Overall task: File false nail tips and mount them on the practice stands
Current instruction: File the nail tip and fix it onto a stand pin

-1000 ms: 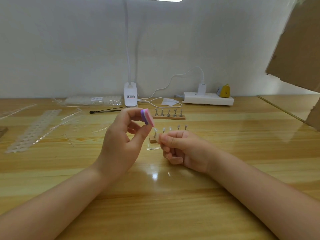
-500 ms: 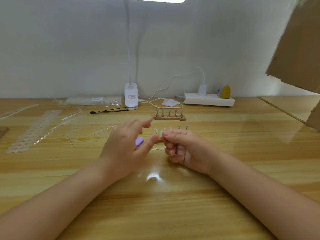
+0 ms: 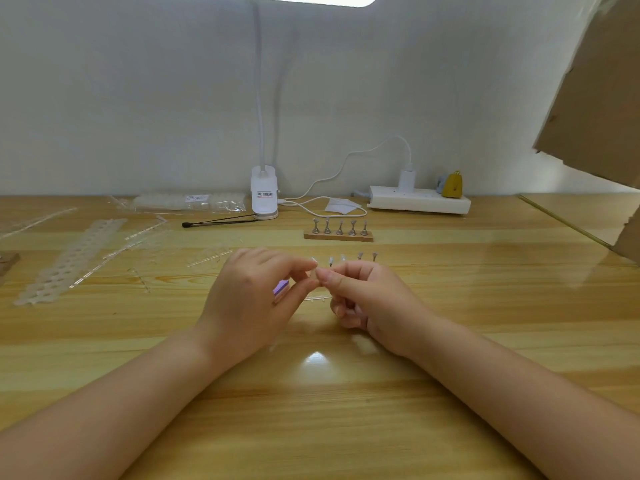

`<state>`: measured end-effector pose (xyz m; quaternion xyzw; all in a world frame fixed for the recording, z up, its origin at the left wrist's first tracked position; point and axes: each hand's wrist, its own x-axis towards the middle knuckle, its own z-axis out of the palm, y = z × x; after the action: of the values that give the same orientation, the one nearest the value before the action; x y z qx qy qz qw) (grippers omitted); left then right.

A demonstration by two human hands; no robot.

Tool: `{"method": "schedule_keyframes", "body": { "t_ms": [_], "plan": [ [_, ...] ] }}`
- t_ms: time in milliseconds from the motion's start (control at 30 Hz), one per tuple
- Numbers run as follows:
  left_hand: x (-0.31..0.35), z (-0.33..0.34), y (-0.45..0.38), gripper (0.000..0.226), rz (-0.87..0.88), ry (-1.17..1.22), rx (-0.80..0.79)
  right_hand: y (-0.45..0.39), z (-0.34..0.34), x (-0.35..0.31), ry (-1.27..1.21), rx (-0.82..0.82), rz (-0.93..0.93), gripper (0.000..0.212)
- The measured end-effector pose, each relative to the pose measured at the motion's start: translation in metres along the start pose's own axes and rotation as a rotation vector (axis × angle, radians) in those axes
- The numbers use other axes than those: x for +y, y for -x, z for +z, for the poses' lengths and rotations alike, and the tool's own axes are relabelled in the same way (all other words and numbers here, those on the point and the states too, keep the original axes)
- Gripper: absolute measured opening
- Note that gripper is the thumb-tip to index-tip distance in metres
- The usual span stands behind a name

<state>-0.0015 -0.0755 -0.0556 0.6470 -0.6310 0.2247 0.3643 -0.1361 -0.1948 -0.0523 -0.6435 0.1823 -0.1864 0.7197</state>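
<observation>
a small clear nail tip (image 3: 316,273) is sitting pinched between both hands' fingertips, just near of the near practice stand (image 3: 360,255). the left hand (image 3: 249,299) and right hand (image 3: 367,299) are both gripping it over the wooden table (image 3: 311,427); a purple file (image 3: 281,287) is lying under the left hand.

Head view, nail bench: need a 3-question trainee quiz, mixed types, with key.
1. True or false: every post on the far practice stand carries a nail tip.
2. Where does the purple file show? A) beside the lamp base B) behind the left hand C) on the power strip
3. Fill in: the thumbs and forefingers of both hands meet at a small clear ____.

Key
1. False: its posts look bare.
2. B
3. nail tip, pinched by the right hand; the left thumb and forefinger close on it too.
</observation>
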Motion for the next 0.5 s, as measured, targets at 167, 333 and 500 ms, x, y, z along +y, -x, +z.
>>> {"method": "schedule_keyframes", "body": {
  "t_ms": [167, 333, 500],
  "plan": [
    [0.001, 0.000, 0.000, 0.026, -0.071, 0.020, 0.043, 0.002, -0.003, -0.003, 0.357, 0.284, -0.197, 0.027],
    [0.003, 0.000, 0.001, 0.027, -0.158, 0.071, 0.051, -0.002, -0.027, -0.005, 1.256, 0.534, -0.403, 0.020],
    [0.006, 0.003, 0.002, 0.026, -0.166, 0.094, 0.046, -0.013, -0.033, 0.000, 1.404, 0.543, -0.216, 0.034]
  ]
}}
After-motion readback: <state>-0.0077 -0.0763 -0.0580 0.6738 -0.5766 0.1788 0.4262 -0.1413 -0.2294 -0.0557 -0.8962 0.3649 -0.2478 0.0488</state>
